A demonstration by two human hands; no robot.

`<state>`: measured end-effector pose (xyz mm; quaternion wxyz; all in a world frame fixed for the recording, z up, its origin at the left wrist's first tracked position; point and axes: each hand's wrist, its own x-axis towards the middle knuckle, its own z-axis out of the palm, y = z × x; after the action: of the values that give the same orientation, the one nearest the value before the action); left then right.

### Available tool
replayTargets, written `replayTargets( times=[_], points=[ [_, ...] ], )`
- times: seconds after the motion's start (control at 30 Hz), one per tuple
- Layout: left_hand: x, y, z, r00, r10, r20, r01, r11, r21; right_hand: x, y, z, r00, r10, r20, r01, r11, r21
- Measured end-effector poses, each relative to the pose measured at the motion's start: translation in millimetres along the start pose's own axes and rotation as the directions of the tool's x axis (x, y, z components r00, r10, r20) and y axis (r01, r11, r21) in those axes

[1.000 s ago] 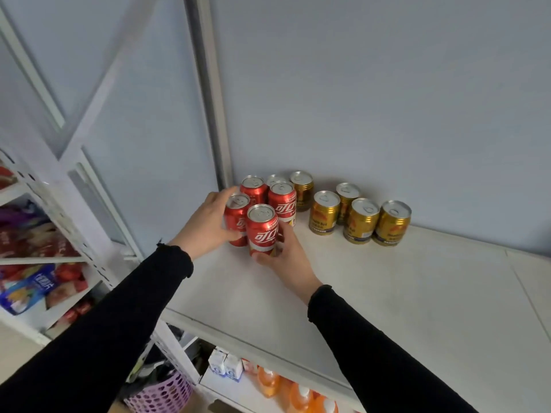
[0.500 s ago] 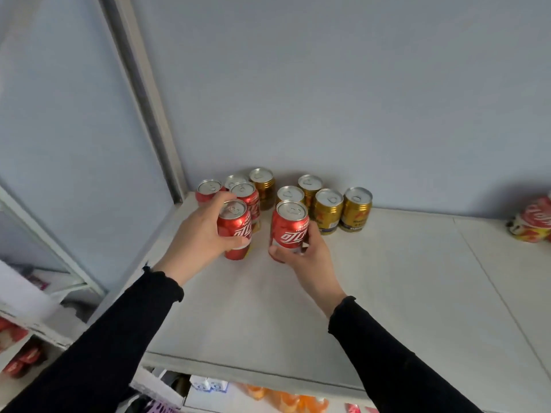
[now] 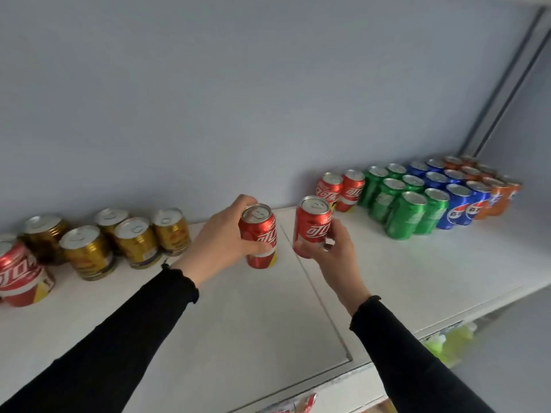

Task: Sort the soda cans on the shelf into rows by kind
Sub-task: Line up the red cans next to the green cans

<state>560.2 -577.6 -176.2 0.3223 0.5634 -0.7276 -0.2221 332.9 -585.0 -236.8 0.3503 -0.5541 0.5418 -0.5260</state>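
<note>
Both hands are gripping red cola cans, left hand [image 3: 222, 238] wrapping one can [image 3: 260, 235], right hand [image 3: 331, 251] pinching another [image 3: 313, 226] low, which is risking tipping it against the two red cans [image 3: 341, 189] waiting beyond the right fingers

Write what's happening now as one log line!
left hand: grips red can | right hand: grips second red can | sorted rows: right
</note>
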Motion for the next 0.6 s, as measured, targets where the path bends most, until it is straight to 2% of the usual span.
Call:
replayTargets(
  times=[0.23,0.4,0.6],
  points=[
    [95,61,114,1.0,-0.019,0.002,0.019,0.997,0.077,85,62,-95,0.998,0.045,-0.046,-0.043,0.998,0.048],
    [138,84,156,0.998,-0.053,-0.032,0.056,0.993,0.108,122,86,-103,0.995,0.071,-0.075,-0.064,0.994,0.083],
    [159,90,178,0.993,-0.085,-0.079,0.1,0.972,0.214,137,91,-100,0.995,0.023,-0.096,-0.011,0.993,0.116]
  ],
)
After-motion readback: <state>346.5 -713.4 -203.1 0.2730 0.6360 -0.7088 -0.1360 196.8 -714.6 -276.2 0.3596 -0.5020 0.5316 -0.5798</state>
